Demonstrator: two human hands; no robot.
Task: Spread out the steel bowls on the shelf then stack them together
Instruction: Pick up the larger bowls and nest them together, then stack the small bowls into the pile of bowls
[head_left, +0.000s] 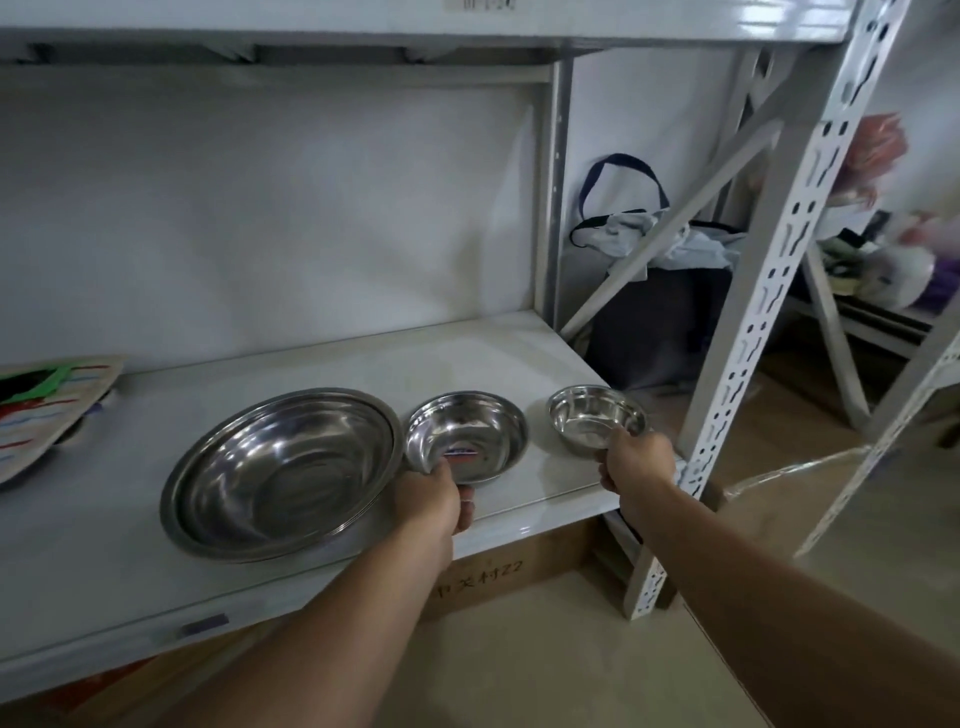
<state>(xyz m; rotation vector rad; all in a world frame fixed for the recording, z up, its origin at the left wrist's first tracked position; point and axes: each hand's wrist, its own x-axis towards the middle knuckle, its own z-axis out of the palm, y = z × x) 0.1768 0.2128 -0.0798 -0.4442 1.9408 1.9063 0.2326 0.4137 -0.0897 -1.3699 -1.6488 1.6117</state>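
Observation:
Three steel bowls stand in a row on the white shelf (337, 364). The large bowl (283, 473) lies flat at the left. Beside it, touching its rim, is the medium bowl (467, 434), with a red and blue sticker inside; my left hand (434, 499) grips its near rim. Further right, apart from the others, the small bowl (597, 421) is held at its near right rim by my right hand (634, 462), close to the shelf's right edge.
A colourful flat board (47, 410) lies at the shelf's left end. A perforated white upright (779, 291) stands right of the shelf. Behind it is a dark bag (660, 312) with cloths. A cardboard box (519, 566) sits under the shelf.

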